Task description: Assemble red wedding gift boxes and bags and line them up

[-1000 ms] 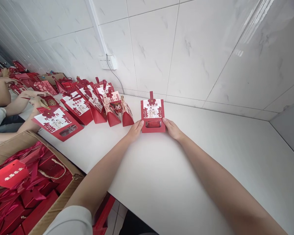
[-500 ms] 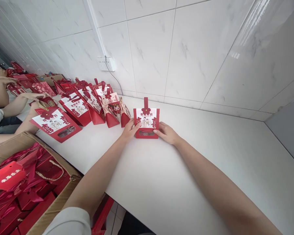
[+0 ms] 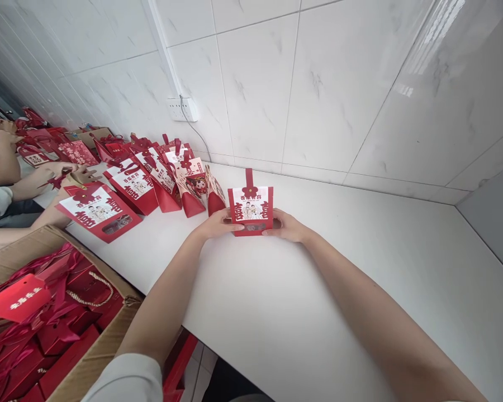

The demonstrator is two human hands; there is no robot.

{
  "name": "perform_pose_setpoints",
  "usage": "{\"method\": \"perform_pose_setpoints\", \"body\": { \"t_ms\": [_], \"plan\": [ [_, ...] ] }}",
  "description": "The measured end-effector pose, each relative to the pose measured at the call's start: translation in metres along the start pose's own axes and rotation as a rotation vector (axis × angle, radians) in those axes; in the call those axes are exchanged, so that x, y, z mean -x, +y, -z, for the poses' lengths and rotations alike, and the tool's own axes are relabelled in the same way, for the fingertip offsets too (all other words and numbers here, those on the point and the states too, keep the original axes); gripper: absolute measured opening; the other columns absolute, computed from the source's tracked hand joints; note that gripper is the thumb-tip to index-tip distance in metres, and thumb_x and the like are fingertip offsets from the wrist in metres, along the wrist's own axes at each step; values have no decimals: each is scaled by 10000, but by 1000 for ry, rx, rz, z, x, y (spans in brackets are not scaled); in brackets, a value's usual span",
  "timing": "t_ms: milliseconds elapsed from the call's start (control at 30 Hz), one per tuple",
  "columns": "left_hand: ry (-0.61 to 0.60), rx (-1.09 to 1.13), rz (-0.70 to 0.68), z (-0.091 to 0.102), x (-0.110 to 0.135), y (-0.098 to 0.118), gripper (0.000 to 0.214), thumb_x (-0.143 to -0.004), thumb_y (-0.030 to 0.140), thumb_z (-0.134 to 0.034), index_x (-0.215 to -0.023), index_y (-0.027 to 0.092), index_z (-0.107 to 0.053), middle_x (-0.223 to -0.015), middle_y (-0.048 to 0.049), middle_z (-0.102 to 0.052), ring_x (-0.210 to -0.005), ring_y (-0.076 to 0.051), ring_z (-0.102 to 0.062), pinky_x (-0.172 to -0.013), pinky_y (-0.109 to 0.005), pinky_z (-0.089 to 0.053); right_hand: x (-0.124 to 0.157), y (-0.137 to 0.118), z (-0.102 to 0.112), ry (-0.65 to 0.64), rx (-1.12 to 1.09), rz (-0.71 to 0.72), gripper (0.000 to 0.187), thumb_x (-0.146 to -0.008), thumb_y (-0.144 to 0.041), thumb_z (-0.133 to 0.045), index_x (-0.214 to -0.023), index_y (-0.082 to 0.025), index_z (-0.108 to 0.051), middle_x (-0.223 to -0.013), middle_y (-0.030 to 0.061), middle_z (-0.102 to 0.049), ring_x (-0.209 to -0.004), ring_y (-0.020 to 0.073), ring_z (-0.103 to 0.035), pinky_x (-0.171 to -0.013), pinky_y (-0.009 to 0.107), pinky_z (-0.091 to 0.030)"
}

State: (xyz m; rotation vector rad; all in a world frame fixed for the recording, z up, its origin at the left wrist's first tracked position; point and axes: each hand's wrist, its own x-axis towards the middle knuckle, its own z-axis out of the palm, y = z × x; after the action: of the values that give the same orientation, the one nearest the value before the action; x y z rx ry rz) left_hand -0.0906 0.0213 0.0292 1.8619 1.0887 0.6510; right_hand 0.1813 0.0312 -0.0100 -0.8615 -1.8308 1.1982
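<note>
A small red gift bag (image 3: 250,206) with a white picture panel and a red tab on top stands upright on the white table (image 3: 318,290). My left hand (image 3: 218,223) grips its lower left side, thumb across the front. My right hand (image 3: 285,225) grips the lower right side, fingers curled round the edge. Both hands are closed on the bag.
A row of similar red gift bags (image 3: 163,178) leans along the wall to the left. A cardboard box (image 3: 104,346) full of red packaging sits at the lower left. Other people's arms (image 3: 33,184) work at the far left. A wall socket (image 3: 183,109) hangs above the row.
The bag has come nearer and a little left, and now stands more upright. Both hands have moved from its bottom corners to wrap round its lower sides.
</note>
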Motion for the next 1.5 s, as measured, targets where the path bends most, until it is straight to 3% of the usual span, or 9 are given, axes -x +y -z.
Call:
{"method": "perform_pose_setpoints", "body": {
  "t_ms": [133,300,600,733,867,1167,1267,1400,1500],
  "plan": [
    [36,-11,-22,-3,-1,-1,633,-697,469,-760,-1258,214,-617,-1275,-91,-638,-1146,-289,-610,-995,-448,-506,2,1,-1,-30,-10,-25,451,-636,-489,-811,-993,-242,-690,-1187,49,-645,-1154,299,-562,-1020,474,-429],
    [196,-128,-103,-12,-2,0,557,-763,484,-695,-1248,217,-626,-1313,-90,-594,-1159,-275,-594,-911,-388,-567,1,2,-4,61,-275,-25,312,-771,-517,-705,-872,-237,-611,-1158,28,-671,-1072,248,-617,-967,433,-471],
    [290,-236,-130,-19,-7,-4,449,-800,494,-638,-1143,210,-690,-1272,-79,-604,-1120,-274,-607,-777,-329,-602,-2,1,-4,50,-264,-26,339,-795,-529,-680,-944,-233,-607,-1233,36,-642,-1128,233,-593,-1008,419,-447],
    [199,-181,-94,-11,-7,-10,464,-754,473,-689,-1139,213,-696,-1326,-76,-579,-1147,-286,-600,-887,-370,-575,0,2,-2,31,-241,-13,329,-743,-483,-740,-886,-223,-598,-1222,45,-637,-1114,244,-597,-996,440,-460],
    [59,-257,-65,-2,-5,-18,514,-638,472,-779,-1085,222,-729,-1359,-70,-559,-1164,-319,-588,-997,-425,-513,-1,8,0,-20,-116,-4,442,-658,-437,-804,-1011,-215,-658,-1261,71,-597,-1152,282,-571,-1013,476,-447],
    [49,-261,-70,1,-5,-21,513,-627,494,-784,-1033,184,-732,-1354,-107,-551,-1183,-328,-572,-1034,-456,-469,-2,7,-2,-32,-22,-18,506,-638,-466,-816,-1064,-226,-685,-1335,84,-518,-1189,287,-544,-1046,443,-422],
    [79,-203,-81,0,-5,-16,489,-631,442,-791,-1029,171,-703,-1302,-121,-580,-1180,-320,-574,-1039,-461,-453,-1,7,1,29,-212,-55,425,-714,-553,-741,-992,-241,-661,-1221,57,-633,-1153,274,-582,-1038,458,-431],
    [123,-5,-149,-1,-2,-4,409,-713,346,-727,-1059,193,-570,-1281,-112,-591,-1161,-248,-590,-1041,-438,-441,-2,14,12,250,-515,-95,443,-785,-690,-588,-922,-269,-589,-1162,42,-687,-1175,265,-596,-1042,469,-428],
    [352,-51,-203,-3,0,7,361,-794,274,-615,-1129,235,-489,-1372,-96,-510,-1187,-208,-571,-1014,-402,-457,-4,15,17,284,-570,-118,535,-819,-765,-432,-999,-285,-587,-1253,55,-651,-1250,259,-547,-1042,466,-428]
  ]
}}
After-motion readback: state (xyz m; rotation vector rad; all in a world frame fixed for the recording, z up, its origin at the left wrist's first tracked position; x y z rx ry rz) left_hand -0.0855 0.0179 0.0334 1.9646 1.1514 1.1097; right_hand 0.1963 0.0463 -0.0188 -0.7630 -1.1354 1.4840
